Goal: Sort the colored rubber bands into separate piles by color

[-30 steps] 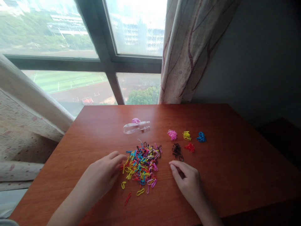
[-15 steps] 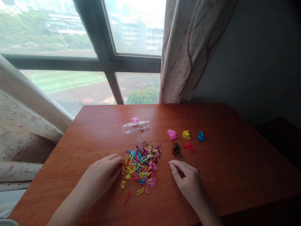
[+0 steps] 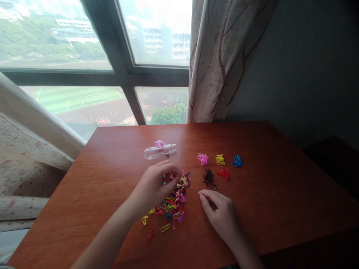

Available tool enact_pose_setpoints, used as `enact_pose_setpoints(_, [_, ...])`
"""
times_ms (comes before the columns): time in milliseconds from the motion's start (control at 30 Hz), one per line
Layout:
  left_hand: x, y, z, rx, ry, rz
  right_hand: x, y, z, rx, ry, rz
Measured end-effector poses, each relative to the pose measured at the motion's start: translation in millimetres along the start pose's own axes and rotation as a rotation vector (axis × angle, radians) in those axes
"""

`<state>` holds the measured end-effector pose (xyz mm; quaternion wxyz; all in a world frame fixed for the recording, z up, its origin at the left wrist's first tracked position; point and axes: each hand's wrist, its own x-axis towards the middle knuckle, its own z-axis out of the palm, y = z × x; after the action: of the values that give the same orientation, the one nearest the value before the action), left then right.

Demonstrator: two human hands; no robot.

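Observation:
A mixed pile of small coloured rubber bands (image 3: 175,200) lies mid-table, partly covered by my left hand (image 3: 155,183). That hand is over the pile's upper part, thumb and forefinger pinched near its right side; what they hold, if anything, is too small to make out. My right hand (image 3: 220,211) rests on the table right of the pile, its thumb and forefinger closed with nothing visible in them. Just beyond its fingertips is a cluster of black bands (image 3: 209,178). Nearby are small clusters of red bands (image 3: 224,173), pink bands (image 3: 203,159), yellow bands (image 3: 220,160) and blue bands (image 3: 237,161).
Behind the pile a clear plastic item (image 3: 160,151), like a small bottle, lies on its side with a pink loop on it. A loose red band (image 3: 150,235) and a yellow band (image 3: 165,228) lie at the near side. The wooden table (image 3: 280,186) meets a window and curtains (image 3: 213,74).
My left hand has moved right and away from me, from the pile's left edge to over its upper part. The right hand stays in place. The view has shifted slightly.

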<state>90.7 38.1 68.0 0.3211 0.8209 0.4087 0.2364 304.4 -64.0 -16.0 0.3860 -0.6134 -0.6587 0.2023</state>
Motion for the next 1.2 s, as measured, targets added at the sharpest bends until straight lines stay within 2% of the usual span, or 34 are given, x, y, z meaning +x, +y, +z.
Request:
enact_pose_setpoints(167, [78.1,11.8,49.5,0.043,0.002,0.092,1.2,2.9,2.0,-0.005,-0.009,-0.031])
enact_pose_setpoints(300, [123.0,15.1,83.7,0.077,-0.008,0.093,1.6,5.0,4.1,0.002,0.001,-0.031])
enact_pose_setpoints(400, [139.5,17.7,99.8,0.112,-0.012,0.066,1.5,5.3,4.4,0.008,0.013,-0.038])
enact_pose_setpoints(567, [144.4,22.1,110.3,0.118,-0.055,0.078,2.2,5.3,3.6,0.001,0.024,-0.068])
enact_pose_setpoints(700, [139.5,26.2,101.4,0.053,-0.073,0.132,2.3,6.3,3.7,-0.004,0.024,-0.068])
enact_pose_setpoints(833, [121.6,26.5,70.7,-0.008,-0.032,0.159,1.7,6.1,3.1,-0.003,0.007,-0.049])
enact_pose_setpoints(1033, [61.4,10.5,18.4,-0.024,-0.008,0.111,1.4,3.8,0.8,-0.025,-0.009,-0.052])
enact_pose_setpoints(1200, [5.0,-8.5,-0.4,0.074,-0.019,-0.014,0.0,3.2,0.8,-0.047,-0.011,-0.05])
